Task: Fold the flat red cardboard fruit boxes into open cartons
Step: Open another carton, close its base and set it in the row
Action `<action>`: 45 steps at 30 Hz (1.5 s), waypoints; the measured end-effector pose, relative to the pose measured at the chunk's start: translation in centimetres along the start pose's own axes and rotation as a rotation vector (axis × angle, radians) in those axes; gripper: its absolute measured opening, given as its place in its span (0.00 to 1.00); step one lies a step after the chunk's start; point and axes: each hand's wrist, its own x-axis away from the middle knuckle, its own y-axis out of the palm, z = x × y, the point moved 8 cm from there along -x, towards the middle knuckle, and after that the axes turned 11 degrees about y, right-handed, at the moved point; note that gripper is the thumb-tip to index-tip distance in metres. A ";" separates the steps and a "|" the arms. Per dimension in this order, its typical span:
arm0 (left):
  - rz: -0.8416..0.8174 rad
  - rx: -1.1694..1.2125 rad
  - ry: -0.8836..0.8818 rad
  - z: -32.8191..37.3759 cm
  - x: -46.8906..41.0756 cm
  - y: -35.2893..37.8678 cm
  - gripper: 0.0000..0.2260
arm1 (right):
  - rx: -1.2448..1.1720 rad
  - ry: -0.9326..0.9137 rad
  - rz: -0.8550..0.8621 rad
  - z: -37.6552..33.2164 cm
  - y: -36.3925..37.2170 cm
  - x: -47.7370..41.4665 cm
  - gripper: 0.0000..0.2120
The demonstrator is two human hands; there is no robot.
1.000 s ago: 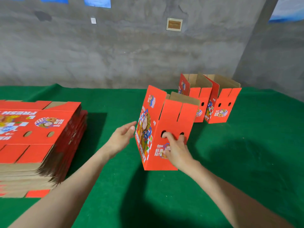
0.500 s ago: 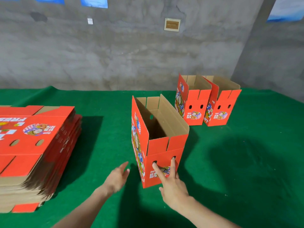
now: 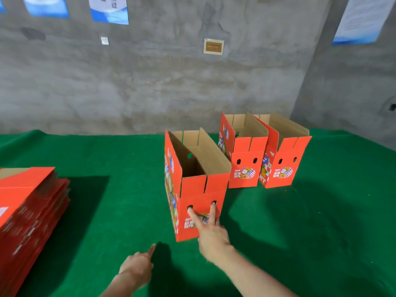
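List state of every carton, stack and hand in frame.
near carton: upright, top open.
middle carton: upright, top open.
far-right carton: upright, top open.
flat stack: unfolded, piled left.
right hand: two straight fingers at near carton's holes.
left hand: open, holding nothing.

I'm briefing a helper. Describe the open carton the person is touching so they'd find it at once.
On the green table, right of the stack of flat boxes, stand three open red cartons. Two cartons sit side by side near the wall. This carton stands alone, nearer the person, with two fingers of the right hand at its front holes.
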 end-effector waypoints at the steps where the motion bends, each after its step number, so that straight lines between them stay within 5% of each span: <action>1: 0.006 -0.006 0.000 -0.1 -0.3 -0.5 0.28 | -0.001 0.021 -0.003 0.5 -0.7 -1.8 0.54; 10: 0.012 0.046 -0.048 -2.1 -2.2 -1.5 0.26 | 0.078 0.111 -0.027 4.7 -5.0 -17.9 0.52; 18: 0.055 0.081 -0.076 -3.2 -2.8 -1.5 0.22 | 0.209 0.221 0.032 11.1 -7.4 -23.0 0.49; 30: 0.039 0.049 -0.110 -2.8 -2.1 -1.5 0.21 | -0.174 0.308 0.018 12.1 -8.0 -20.9 0.42; 36: -0.049 0.015 -0.105 -1.6 -0.7 -1.6 0.23 | -0.213 -0.037 0.227 2.3 -10.7 -14.5 0.31; 40: -0.017 0.201 -0.047 -1.6 1.8 -3.0 0.23 | -0.211 -0.382 0.273 -5.8 -10.6 -7.3 0.25; 45: 0.595 0.312 -0.077 -9.6 9.3 -13.2 0.24 | -0.107 -0.569 0.215 -11.3 -9.1 -0.4 0.22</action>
